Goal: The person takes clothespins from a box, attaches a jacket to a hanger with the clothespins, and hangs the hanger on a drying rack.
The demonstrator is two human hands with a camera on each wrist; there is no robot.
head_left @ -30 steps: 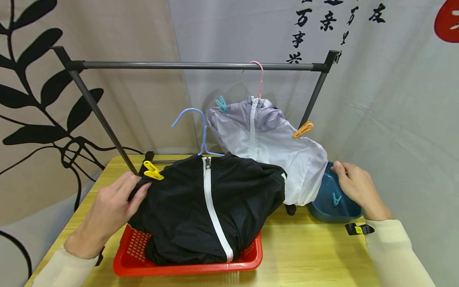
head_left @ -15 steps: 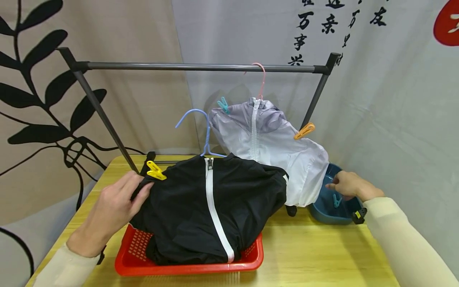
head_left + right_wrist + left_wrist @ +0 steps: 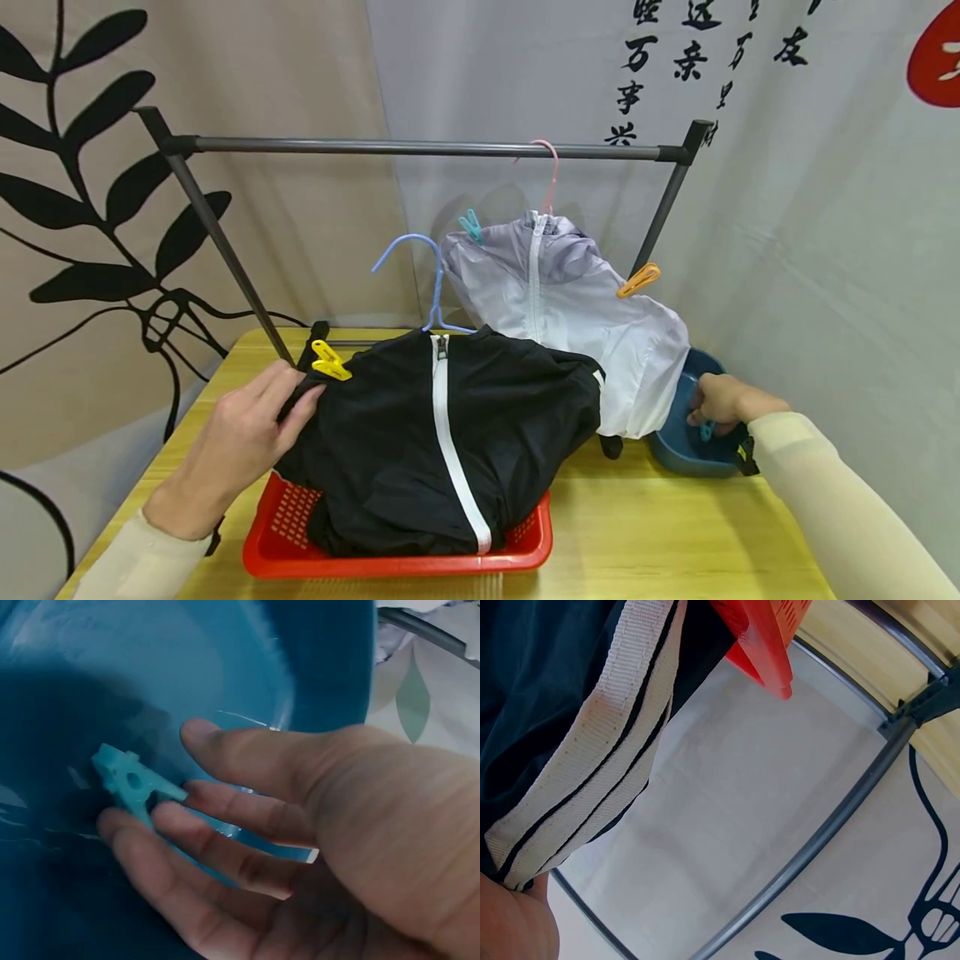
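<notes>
My left hand [image 3: 243, 437] grips the left sleeve of a black jacket [image 3: 390, 442] with a white zip, beside a yellow clothespin [image 3: 330, 361] clipped there. White striped trim [image 3: 604, 724] shows on the held cloth in the left wrist view. A blue hanger [image 3: 436, 287] pokes up from the jacket's collar. On the right, my right hand [image 3: 727, 402] reaches down into a blue basin [image 3: 693, 461]. Its fingertips touch a turquoise clothespin [image 3: 139, 793] inside, while the thumb stands apart from it in the right wrist view.
Beneath the black jacket is a red basket [image 3: 397, 567] on the wooden table [image 3: 637, 533]. A grey rack [image 3: 420, 147] stands behind; a pale jacket [image 3: 577, 317] hangs from it on a pink hanger [image 3: 553, 179], with turquoise [image 3: 471, 227] and orange clothespins [image 3: 639, 281] on it.
My right hand has moved from the basin's rim down inside to the turquoise clothespin. The left hand keeps its hold on the black jacket. The head view has shifted slightly.
</notes>
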